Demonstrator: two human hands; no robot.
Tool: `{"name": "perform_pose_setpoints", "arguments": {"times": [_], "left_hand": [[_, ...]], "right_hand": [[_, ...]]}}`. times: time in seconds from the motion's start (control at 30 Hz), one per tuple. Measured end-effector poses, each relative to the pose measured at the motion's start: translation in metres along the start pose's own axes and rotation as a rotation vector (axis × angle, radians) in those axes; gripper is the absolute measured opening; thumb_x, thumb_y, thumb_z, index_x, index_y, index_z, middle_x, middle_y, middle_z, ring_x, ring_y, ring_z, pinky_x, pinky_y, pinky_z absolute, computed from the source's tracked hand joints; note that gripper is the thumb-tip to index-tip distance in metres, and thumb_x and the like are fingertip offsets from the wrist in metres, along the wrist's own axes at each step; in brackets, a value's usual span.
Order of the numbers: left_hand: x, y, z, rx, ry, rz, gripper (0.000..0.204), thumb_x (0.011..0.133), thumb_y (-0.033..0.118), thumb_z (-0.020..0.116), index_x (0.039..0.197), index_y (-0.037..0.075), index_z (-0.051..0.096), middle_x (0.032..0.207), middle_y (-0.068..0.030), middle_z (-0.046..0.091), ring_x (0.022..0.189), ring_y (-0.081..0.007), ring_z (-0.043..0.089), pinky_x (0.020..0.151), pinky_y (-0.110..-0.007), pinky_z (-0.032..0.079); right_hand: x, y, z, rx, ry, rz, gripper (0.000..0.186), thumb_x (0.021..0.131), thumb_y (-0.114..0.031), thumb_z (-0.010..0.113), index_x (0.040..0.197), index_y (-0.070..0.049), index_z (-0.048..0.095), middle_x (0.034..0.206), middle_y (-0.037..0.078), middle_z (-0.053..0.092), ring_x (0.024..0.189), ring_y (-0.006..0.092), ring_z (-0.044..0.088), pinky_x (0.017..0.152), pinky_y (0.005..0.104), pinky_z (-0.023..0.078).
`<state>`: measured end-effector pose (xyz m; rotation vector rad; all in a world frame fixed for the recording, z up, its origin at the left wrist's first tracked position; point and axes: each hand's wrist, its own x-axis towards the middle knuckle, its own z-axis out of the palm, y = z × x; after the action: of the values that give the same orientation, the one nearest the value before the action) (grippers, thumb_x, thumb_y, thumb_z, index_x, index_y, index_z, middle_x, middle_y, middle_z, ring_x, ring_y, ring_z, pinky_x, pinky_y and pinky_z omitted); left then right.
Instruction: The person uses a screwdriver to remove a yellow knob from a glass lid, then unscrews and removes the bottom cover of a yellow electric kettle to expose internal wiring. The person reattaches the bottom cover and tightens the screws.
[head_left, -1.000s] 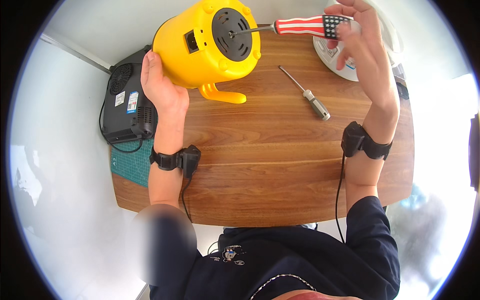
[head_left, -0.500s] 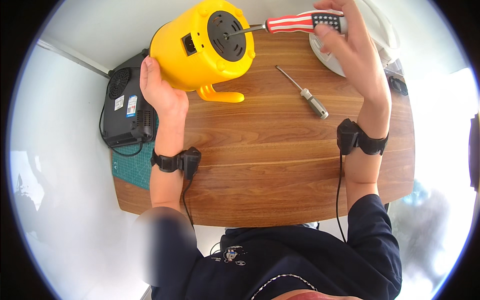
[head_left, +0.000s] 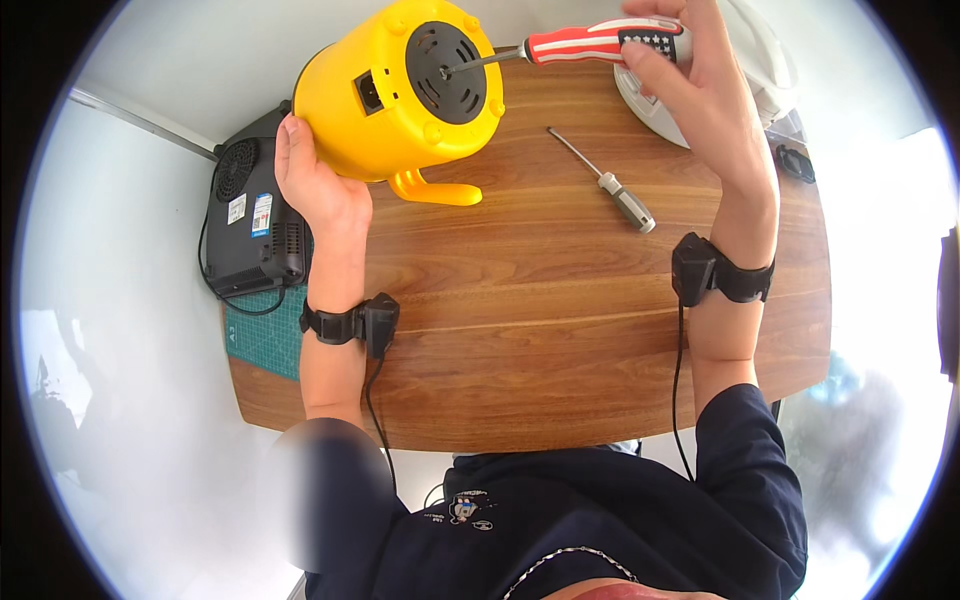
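Note:
My left hand (head_left: 322,190) supports a yellow jug-shaped appliance (head_left: 345,115) from its near left side, with the fingers partly hidden behind it. The appliance lies tipped over, its handle (head_left: 435,190) toward me and its underside facing right. A round black vented plate (head_left: 470,95) and a power socket (head_left: 369,93) show on that underside. Between the fingers of my right hand (head_left: 705,110) is a screwdriver (head_left: 575,45) with a red, white and black star-patterned handle. Its tip meets the middle of the black plate; whether it sits in a screw cannot be made out.
A second screwdriver (head_left: 630,207), grey-handled, lies on the wooden table (head_left: 520,330). At the left, a black appliance (head_left: 255,215) with a cord rests partly on a green cutting mat (head_left: 262,335). A white rounded appliance (head_left: 640,105) stands at the far right, near a small black object (head_left: 796,164).
The yellow appliance and the screwdriver have shifted slightly left together, and both hands moved with them. The screwdriver's handle has turned a little about its length.

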<state>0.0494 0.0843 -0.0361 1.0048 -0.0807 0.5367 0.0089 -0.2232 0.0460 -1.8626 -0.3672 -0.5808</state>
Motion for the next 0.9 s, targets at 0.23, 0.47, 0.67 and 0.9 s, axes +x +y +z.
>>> {"name": "perform_pose_setpoints", "arguments": {"times": [0.23,0.47,0.67,0.9], "left_hand": [[0.0,-0.002,0.004,0.025,-0.015,-0.006,0.022,0.112,0.017,0.048,0.117,0.0,0.062,0.112,-0.0075,0.069,0.103,-0.0186,0.067,0.094,-0.034,0.055],[-0.003,0.001,0.004,0.019,-0.001,-0.016,0.021,0.112,0.018,0.048,0.116,0.001,0.061,0.112,-0.0076,0.069,0.103,-0.0188,0.068,0.093,-0.034,0.055],[-0.001,-0.002,-0.001,0.012,-0.013,-0.011,0.021,0.112,0.017,0.048,0.115,0.001,0.061,0.112,-0.0076,0.069,0.102,-0.0187,0.068,0.092,-0.034,0.055],[-0.003,-0.003,0.0,0.026,-0.003,-0.016,0.021,0.112,0.016,0.047,0.116,0.001,0.061,0.112,-0.0073,0.068,0.102,-0.0184,0.067,0.093,-0.034,0.055]], "right_hand": [[0.005,0.006,-0.026,-0.032,-0.191,0.124,0.04,0.108,-0.02,0.06,0.142,-0.002,0.049,0.098,0.005,0.06,0.085,0.0104,0.059,0.075,0.0269,0.05],[0.004,0.018,-0.013,-0.2,0.009,-0.082,0.036,0.109,-0.021,0.059,0.139,-0.004,0.052,0.089,0.004,0.058,0.085,0.0085,0.058,0.069,0.0252,0.049],[0.005,-0.003,-0.019,-0.128,-0.14,0.304,0.037,0.108,-0.022,0.061,0.138,-0.003,0.053,0.085,0.004,0.056,0.08,0.008,0.054,0.065,0.0247,0.047],[-0.001,0.007,-0.012,-0.243,-0.069,-0.072,0.045,0.105,-0.025,0.063,0.143,-0.004,0.05,0.099,0.007,0.06,0.09,0.0133,0.06,0.077,0.0266,0.05]]}}
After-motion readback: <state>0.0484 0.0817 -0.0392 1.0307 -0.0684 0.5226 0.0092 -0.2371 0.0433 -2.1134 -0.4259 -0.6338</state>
